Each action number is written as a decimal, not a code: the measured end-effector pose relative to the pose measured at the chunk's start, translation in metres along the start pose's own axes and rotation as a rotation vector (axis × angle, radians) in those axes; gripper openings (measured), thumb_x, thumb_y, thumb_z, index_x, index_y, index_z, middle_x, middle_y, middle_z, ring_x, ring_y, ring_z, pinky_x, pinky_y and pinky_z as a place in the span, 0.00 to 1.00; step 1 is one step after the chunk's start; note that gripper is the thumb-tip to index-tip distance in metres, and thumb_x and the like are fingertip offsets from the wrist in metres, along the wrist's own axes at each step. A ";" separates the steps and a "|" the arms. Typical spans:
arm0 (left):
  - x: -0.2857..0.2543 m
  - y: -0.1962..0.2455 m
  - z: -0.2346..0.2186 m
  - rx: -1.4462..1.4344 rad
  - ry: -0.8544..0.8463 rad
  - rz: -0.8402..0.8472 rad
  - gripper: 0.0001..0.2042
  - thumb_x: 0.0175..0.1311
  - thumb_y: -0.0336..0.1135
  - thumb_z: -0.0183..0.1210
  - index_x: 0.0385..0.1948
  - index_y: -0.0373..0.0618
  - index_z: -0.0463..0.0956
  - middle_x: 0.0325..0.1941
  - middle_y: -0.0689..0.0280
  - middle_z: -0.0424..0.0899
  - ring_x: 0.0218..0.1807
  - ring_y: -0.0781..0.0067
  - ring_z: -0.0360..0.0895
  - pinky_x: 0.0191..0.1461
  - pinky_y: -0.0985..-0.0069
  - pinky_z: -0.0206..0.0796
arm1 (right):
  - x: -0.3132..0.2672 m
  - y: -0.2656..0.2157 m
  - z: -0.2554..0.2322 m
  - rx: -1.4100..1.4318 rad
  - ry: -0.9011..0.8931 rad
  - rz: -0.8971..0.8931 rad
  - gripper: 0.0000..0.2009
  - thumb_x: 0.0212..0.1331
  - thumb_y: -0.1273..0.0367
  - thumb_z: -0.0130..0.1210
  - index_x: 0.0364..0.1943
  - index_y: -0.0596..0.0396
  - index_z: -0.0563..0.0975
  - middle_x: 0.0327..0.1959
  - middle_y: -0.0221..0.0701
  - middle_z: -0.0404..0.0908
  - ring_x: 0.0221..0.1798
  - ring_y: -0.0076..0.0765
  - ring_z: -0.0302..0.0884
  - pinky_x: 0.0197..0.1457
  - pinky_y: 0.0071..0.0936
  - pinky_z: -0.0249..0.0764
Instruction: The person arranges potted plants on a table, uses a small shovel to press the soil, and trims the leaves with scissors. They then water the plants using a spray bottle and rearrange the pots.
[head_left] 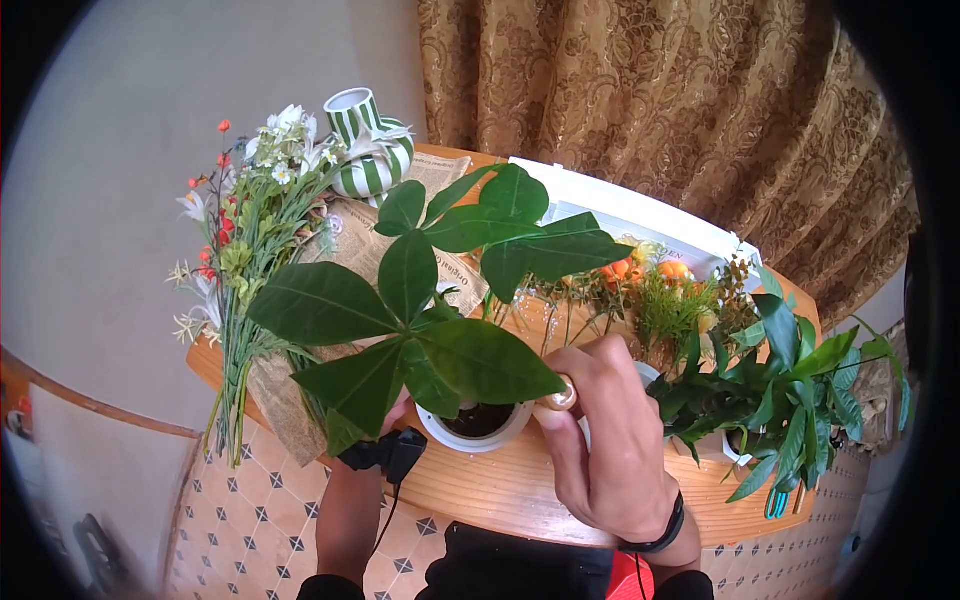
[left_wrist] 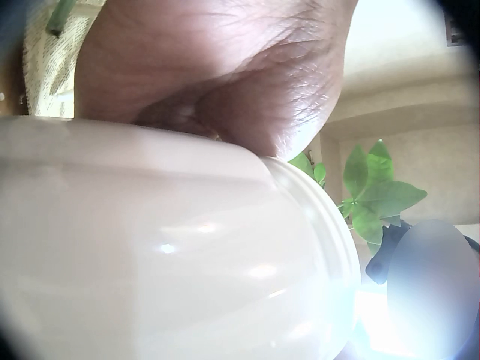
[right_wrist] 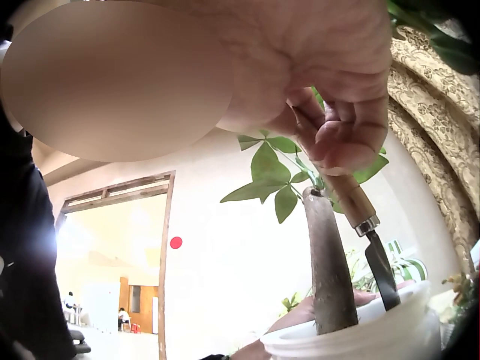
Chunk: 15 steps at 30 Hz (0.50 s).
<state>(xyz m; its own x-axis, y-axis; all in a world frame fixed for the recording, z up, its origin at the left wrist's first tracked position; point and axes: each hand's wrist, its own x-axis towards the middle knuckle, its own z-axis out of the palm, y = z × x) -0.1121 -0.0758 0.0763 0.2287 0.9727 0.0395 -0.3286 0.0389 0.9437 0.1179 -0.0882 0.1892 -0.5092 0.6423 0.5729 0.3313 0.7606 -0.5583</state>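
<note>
Table [head_left: 480, 500], "Original" paper [head_left: 362, 238], wood-handled tool [right_wrist: 354, 204] in pot [right_wrist: 360, 341]

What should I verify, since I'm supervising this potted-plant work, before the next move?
1. Right hand grips the wooden-handled metal tool: ok.
2. Tool's dark blade inside the round white pot: ok.
3. Left hand touching the pot: ok.
4. Brown-trunked, green-leaved plant standing in the pot: ok.
5. Head view of the dark soil unobstructed: not ok; broad green leaves overhang it.
6. Plant firmly rooted: cannot tell.
</note>
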 end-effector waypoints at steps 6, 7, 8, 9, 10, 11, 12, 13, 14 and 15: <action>0.002 0.001 -0.001 -0.002 0.003 0.002 0.31 0.70 0.55 0.52 0.60 0.32 0.71 0.57 0.56 0.82 0.58 0.67 0.80 0.64 0.69 0.72 | 0.000 -0.001 -0.001 0.004 -0.018 0.022 0.14 0.61 0.80 0.57 0.51 0.67 0.73 0.37 0.44 0.73 0.28 0.42 0.74 0.31 0.32 0.72; 0.001 0.001 -0.001 -0.002 0.004 0.002 0.31 0.70 0.55 0.52 0.60 0.32 0.71 0.57 0.56 0.82 0.58 0.67 0.80 0.64 0.69 0.72 | 0.001 -0.001 -0.002 0.001 -0.006 -0.007 0.14 0.61 0.80 0.57 0.51 0.67 0.73 0.37 0.44 0.73 0.28 0.42 0.74 0.31 0.32 0.72; 0.002 0.001 -0.001 -0.003 0.004 0.002 0.31 0.70 0.55 0.52 0.60 0.32 0.71 0.57 0.56 0.82 0.58 0.67 0.80 0.64 0.69 0.72 | 0.001 -0.001 -0.002 -0.003 0.007 -0.036 0.14 0.61 0.80 0.57 0.51 0.67 0.73 0.37 0.44 0.73 0.28 0.42 0.74 0.31 0.32 0.73; 0.003 0.002 -0.001 -0.003 0.005 0.002 0.31 0.70 0.55 0.52 0.60 0.32 0.71 0.57 0.56 0.82 0.58 0.67 0.80 0.64 0.69 0.72 | 0.000 -0.001 -0.001 -0.003 0.006 -0.037 0.14 0.61 0.80 0.57 0.51 0.67 0.73 0.37 0.44 0.73 0.28 0.42 0.74 0.31 0.32 0.73; 0.000 0.000 0.000 -0.004 0.005 0.002 0.31 0.70 0.55 0.52 0.60 0.32 0.71 0.57 0.56 0.82 0.58 0.67 0.80 0.64 0.69 0.72 | 0.000 -0.002 -0.001 0.012 -0.011 -0.010 0.14 0.61 0.80 0.57 0.51 0.67 0.74 0.37 0.44 0.73 0.29 0.43 0.74 0.31 0.33 0.73; 0.004 0.001 -0.001 -0.004 0.006 0.002 0.31 0.70 0.55 0.52 0.60 0.32 0.71 0.57 0.56 0.82 0.58 0.67 0.80 0.64 0.69 0.72 | -0.001 -0.002 0.000 0.027 -0.029 0.016 0.14 0.62 0.79 0.57 0.51 0.67 0.74 0.37 0.44 0.73 0.29 0.43 0.74 0.32 0.33 0.72; 0.004 0.001 0.000 -0.004 0.006 0.002 0.31 0.70 0.54 0.52 0.60 0.32 0.71 0.57 0.56 0.82 0.58 0.67 0.80 0.64 0.69 0.72 | -0.001 -0.002 0.000 0.026 -0.029 0.016 0.14 0.62 0.79 0.57 0.51 0.67 0.74 0.37 0.44 0.73 0.29 0.43 0.74 0.32 0.33 0.72; 0.004 0.001 0.000 -0.005 0.006 0.001 0.31 0.70 0.54 0.52 0.60 0.32 0.71 0.57 0.56 0.82 0.58 0.67 0.80 0.64 0.69 0.72 | -0.001 -0.003 0.000 0.023 -0.038 0.031 0.14 0.62 0.79 0.56 0.51 0.67 0.74 0.37 0.44 0.74 0.30 0.44 0.74 0.33 0.33 0.72; 0.004 0.001 0.000 -0.005 0.006 0.001 0.31 0.70 0.54 0.52 0.60 0.32 0.71 0.57 0.56 0.82 0.58 0.67 0.80 0.64 0.69 0.72 | -0.001 -0.003 0.000 0.020 -0.048 0.047 0.14 0.62 0.79 0.56 0.51 0.67 0.74 0.37 0.44 0.74 0.30 0.44 0.74 0.33 0.33 0.72; 0.005 0.001 -0.001 -0.006 0.007 0.001 0.31 0.70 0.54 0.52 0.60 0.32 0.71 0.57 0.56 0.82 0.58 0.67 0.80 0.64 0.69 0.72 | -0.001 -0.003 -0.001 0.020 -0.048 0.047 0.14 0.62 0.79 0.56 0.51 0.67 0.74 0.37 0.44 0.74 0.30 0.44 0.74 0.33 0.33 0.72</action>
<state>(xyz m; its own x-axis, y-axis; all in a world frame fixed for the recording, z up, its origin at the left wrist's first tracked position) -0.1121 -0.0710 0.0776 0.2222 0.9742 0.0383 -0.3340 0.0391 0.9418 0.1179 -0.0908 0.1907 -0.5311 0.6716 0.5166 0.3402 0.7274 -0.5959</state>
